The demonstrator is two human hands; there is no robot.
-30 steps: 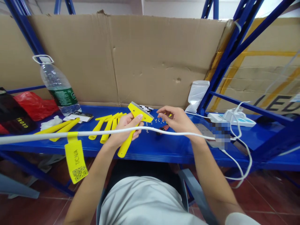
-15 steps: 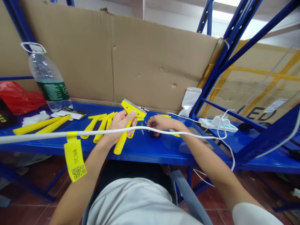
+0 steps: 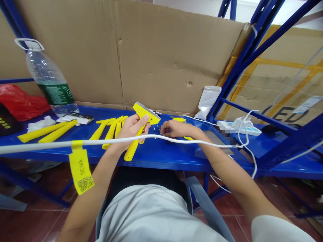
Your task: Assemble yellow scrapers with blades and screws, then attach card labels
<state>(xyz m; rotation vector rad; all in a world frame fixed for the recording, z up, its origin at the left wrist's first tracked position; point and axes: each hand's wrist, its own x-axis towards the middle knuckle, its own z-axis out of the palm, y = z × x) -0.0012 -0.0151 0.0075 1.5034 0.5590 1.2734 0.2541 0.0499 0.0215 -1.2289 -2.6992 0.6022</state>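
My left hand [image 3: 135, 127] is closed around a yellow scraper [image 3: 145, 113] with a wide head and a metal blade edge. Its round yellow handle [image 3: 131, 150] slants down toward me. My right hand [image 3: 174, 129] is just right of the scraper, low over the table, with its fingers curled together. What those fingers hold, if anything, is too hidden to make out. Small screw-like pieces [image 3: 154, 129] lie between my hands. Several more yellow scrapers [image 3: 110, 134] rest left of my left hand, and flat yellow pieces [image 3: 179, 119] lie behind my right hand.
Two yellow handles [image 3: 58, 131] lie at the left of the blue table [image 3: 161, 158]. A water bottle [image 3: 54, 80] and red bag [image 3: 21, 102] stand behind them. A white cable [image 3: 96, 141] crosses before my arms. A power strip [image 3: 252, 130] sits at right, cardboard [image 3: 161, 57] behind.
The camera view has shifted slightly. The dark, red-ended object seen under my right hand before no longer shows. My left hand keeps its hold on the scraper.
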